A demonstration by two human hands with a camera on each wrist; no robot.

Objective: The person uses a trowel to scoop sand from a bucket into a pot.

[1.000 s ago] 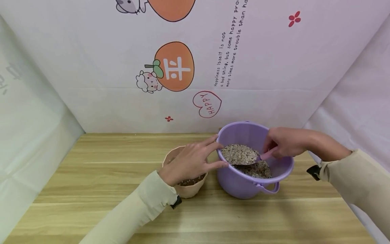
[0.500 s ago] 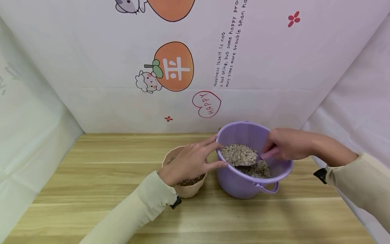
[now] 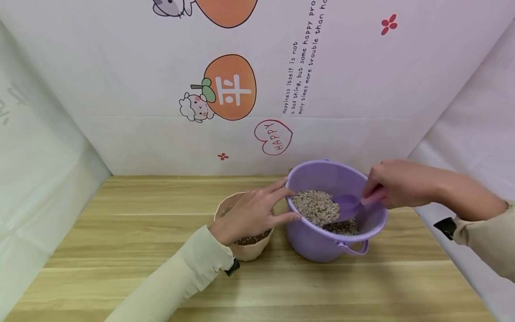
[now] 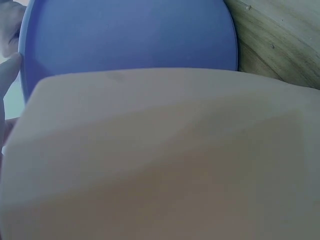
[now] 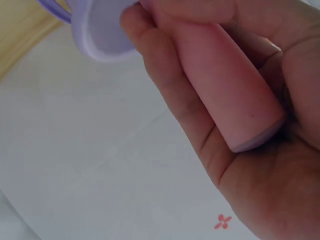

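Note:
A purple bucket point(image 3: 318, 248) stands tilted on the table, with pale speckled granules point(image 3: 315, 206) heaped against its left inner wall. My right hand point(image 3: 402, 183), at the bucket's right rim, grips the pink handle point(image 5: 230, 85) of a scoop. The scoop's purple blade point(image 3: 349, 208) reaches inside, its tip at the edge of the heap. On the left, my left hand point(image 3: 255, 214) lays its fairly straight, spread fingers and thumb on the bucket's rim. Beneath that hand sits a beige flowerpot point(image 3: 247, 253) with brown soil, partly hidden by it.
The bucket's carrying handle point(image 3: 358, 250) hangs at its front right. A wood-grain table point(image 3: 153, 223) lies under everything. Behind it rises a white printed backdrop point(image 3: 346, 80), with white cloth walls point(image 3: 44, 147) at both sides.
My right hand has moved right and slightly up, drawing the scoop back from the granules. More of its purple blade now shows, and the heap has spread a little. My left hand stays put.

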